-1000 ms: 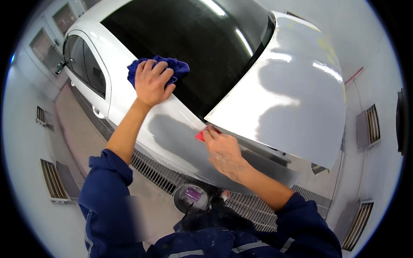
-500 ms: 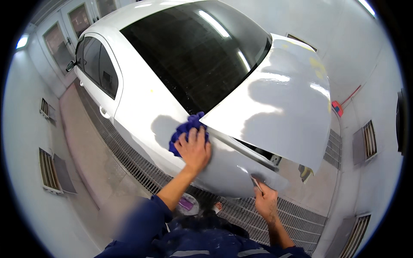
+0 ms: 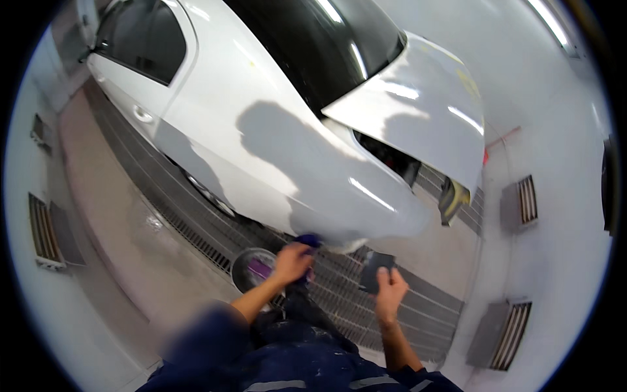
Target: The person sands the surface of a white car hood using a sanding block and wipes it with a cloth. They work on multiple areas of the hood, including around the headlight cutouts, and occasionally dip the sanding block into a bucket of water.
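Observation:
In front of me is a white car with grey primer patches on its rear quarter panel (image 3: 339, 196) and trunk lid (image 3: 424, 124). My left hand (image 3: 292, 263) is closed on a crumpled blue-purple cloth (image 3: 307, 241), low beside the panel's bottom edge and close to a round bucket. Between the thumb and fingers of my right hand (image 3: 390, 291) is a dark grey sheet of sandpaper (image 3: 373, 271), held flat and apart from the car. Part of the cloth is hidden by my left hand.
The round bucket (image 3: 236, 269) stands on the floor grating (image 3: 339, 297) by my legs, with a purple piece (image 3: 260, 268) in it. A loose-looking panel end (image 3: 452, 199) hangs under the trunk lid's corner. Wall vents (image 3: 513, 336) line the right wall.
My left hand has left the panel with the cloth and dropped toward the bucket. My right hand has come off the panel, turning the sandpaper into view. My view has tilted down.

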A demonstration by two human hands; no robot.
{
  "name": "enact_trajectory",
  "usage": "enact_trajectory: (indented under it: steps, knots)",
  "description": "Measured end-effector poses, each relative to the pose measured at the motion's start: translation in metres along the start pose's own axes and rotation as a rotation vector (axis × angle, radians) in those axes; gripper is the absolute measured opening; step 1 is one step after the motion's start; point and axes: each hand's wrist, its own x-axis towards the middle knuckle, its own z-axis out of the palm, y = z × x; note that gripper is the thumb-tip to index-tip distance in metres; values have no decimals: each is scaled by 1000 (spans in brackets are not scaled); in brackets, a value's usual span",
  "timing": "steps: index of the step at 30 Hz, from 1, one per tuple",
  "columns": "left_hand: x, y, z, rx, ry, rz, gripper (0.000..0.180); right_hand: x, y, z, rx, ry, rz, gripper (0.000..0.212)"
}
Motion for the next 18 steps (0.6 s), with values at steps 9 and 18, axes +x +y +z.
enact_trajectory:
  steps: [9,18]
  knots:
    - [-192,-183,-6,-683,415,-950,26,-73,124,91,-229,-345,547,30]
    - [-250,-248,35,-635,621,-1148,41,-66,351,259,-512,-846,480,32]
